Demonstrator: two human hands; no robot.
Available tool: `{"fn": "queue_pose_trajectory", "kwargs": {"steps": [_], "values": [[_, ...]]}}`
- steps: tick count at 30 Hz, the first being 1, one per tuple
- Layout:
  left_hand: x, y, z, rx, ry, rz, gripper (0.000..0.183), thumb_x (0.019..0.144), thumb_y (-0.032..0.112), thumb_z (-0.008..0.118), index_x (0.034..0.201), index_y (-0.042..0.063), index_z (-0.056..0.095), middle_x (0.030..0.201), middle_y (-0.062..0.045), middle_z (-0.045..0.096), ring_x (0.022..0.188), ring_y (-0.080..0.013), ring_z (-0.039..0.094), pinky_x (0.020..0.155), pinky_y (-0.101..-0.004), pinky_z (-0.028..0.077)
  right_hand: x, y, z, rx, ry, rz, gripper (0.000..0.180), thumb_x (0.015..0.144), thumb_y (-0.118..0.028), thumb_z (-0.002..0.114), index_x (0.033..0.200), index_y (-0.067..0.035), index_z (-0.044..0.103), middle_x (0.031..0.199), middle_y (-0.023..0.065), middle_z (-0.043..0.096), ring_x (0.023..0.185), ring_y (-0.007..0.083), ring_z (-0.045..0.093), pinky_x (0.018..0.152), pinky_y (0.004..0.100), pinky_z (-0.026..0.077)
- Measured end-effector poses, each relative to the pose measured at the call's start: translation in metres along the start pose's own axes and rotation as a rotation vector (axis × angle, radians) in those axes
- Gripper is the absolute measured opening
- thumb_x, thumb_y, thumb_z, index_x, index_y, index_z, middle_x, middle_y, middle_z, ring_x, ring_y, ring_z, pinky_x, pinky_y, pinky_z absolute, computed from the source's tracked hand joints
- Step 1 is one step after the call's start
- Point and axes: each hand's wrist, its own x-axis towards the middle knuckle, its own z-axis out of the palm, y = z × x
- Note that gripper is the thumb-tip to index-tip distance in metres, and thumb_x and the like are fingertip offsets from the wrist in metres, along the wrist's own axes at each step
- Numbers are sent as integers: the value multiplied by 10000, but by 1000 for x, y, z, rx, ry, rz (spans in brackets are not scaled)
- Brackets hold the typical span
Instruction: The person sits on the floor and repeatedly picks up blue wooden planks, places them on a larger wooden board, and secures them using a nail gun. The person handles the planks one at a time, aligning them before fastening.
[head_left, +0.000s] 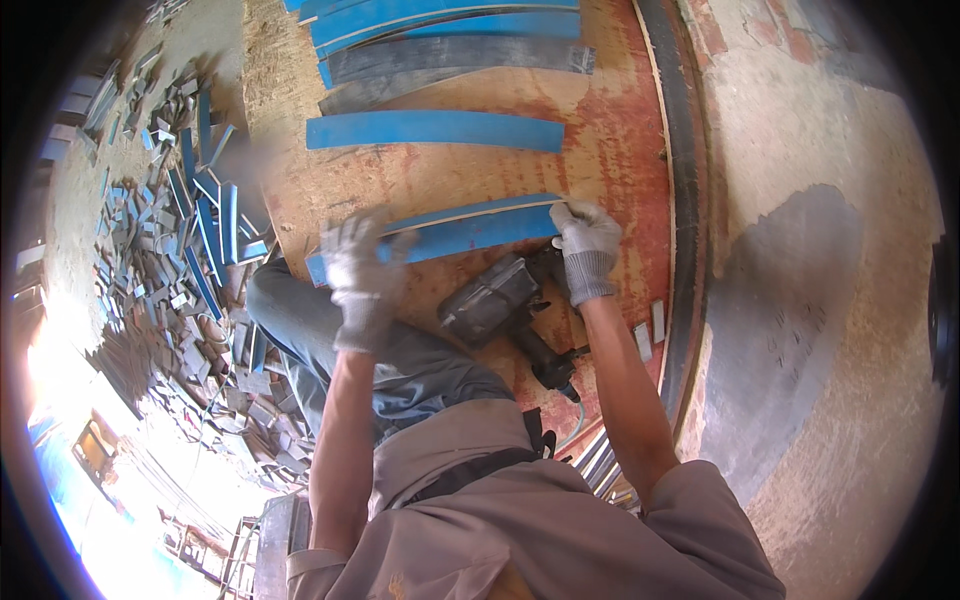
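A pair of long blue-faced board strips, one against the other with a pale cut edge between them, lies in front of me. At their right end, my gloved right hand grips the strips between thumb and fingers. My gloved left hand is blurred over the left end, fingers spread; whether it touches the strips is unclear. Below the strips, a black pneumatic nail gun rests on the worn plywood surface, partly under my right wrist. A thin air hose runs from its handle.
Farther up lie a single blue strip, a dark grey strip and several stacked blue strips. Many offcuts are heaped on the left. A dark raised edge borders the right side, near two small grey blocks.
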Motion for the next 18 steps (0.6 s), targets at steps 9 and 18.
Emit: {"fn": "queue_pose_trajectory", "kwargs": {"steps": [9,18], "values": [[20,42,23,-275,-212,-90,161,776,199,796,914,116,794,904,-67,751,938,-264,670,956,-398,464,1,3,4,12,50,-2,191,842,-93,789,978,36,752,759,54,710,538,79,573,463,233,441],[24,46,25,-267,-182,-129,127,758,163,796,872,108,791,884,-66,750,899,-254,679,905,-382,497,4,7,-5,155,-64,41,205,883,-111,754,1036,26,751,805,63,729,571,81,605,480,206,445]]}}
